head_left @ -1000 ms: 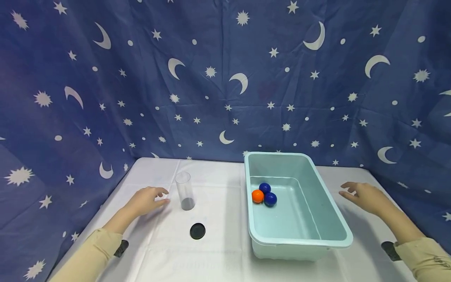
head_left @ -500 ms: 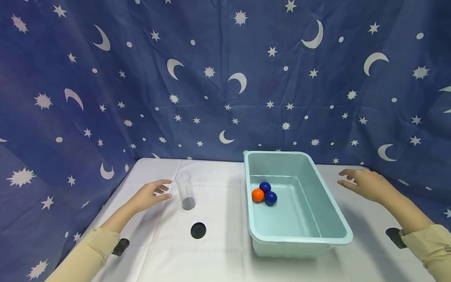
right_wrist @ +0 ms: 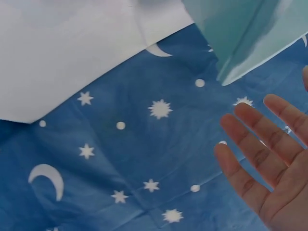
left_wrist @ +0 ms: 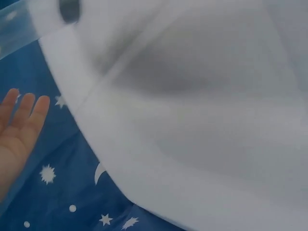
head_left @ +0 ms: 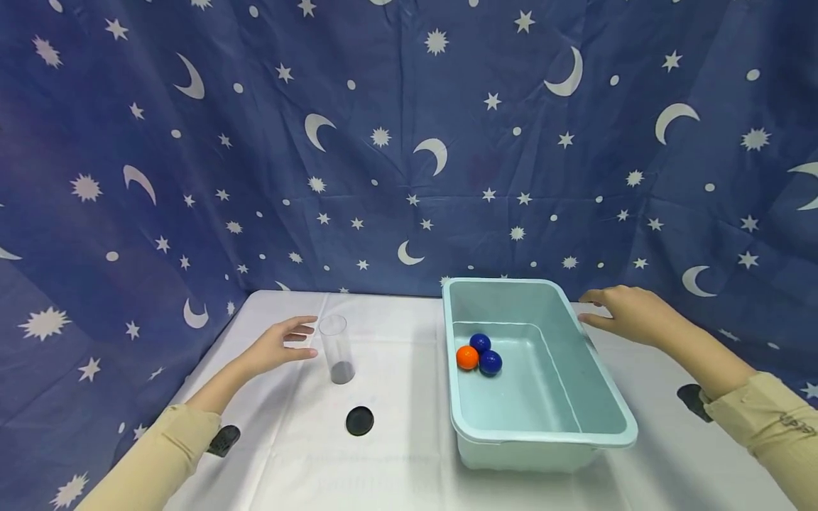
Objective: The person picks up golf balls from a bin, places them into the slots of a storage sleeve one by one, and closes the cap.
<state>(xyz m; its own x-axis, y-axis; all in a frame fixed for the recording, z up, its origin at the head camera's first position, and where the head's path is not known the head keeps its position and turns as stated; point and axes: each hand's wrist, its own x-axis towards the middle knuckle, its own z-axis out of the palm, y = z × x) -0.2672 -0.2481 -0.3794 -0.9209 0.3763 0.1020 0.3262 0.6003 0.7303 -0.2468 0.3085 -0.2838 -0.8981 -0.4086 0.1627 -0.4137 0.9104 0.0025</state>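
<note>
My left hand (head_left: 276, 348) is held just left of a clear, upright cylinder (head_left: 336, 348), thumb and fingers apart, with nothing between them. In the left wrist view the fingers (left_wrist: 30, 118) stretch out, and part of the clear cylinder (left_wrist: 17, 33) shows at the upper left. At the right, my right hand (head_left: 629, 312) hovers by the far right rim of a pale teal tub (head_left: 543, 436); whether it touches the rim I cannot tell. Its fingers (right_wrist: 262, 149) are spread and hold nothing in the right wrist view. One orange ball (head_left: 467, 358) and two blue balls (head_left: 490, 363) lie inside the tub.
A black round disc (head_left: 359, 421) lies flat on the white tablecloth (head_left: 383, 468), in front of the cylinder. Behind and to the sides hangs a dark blue curtain (head_left: 358, 163) with moons and stars. Dark devices (head_left: 224, 441) sit beneath both wrists.
My right hand has moved left and away from me, toward the tub's rim. The left hand has shifted slightly right, closer to the cylinder, its fingers spreading wider.
</note>
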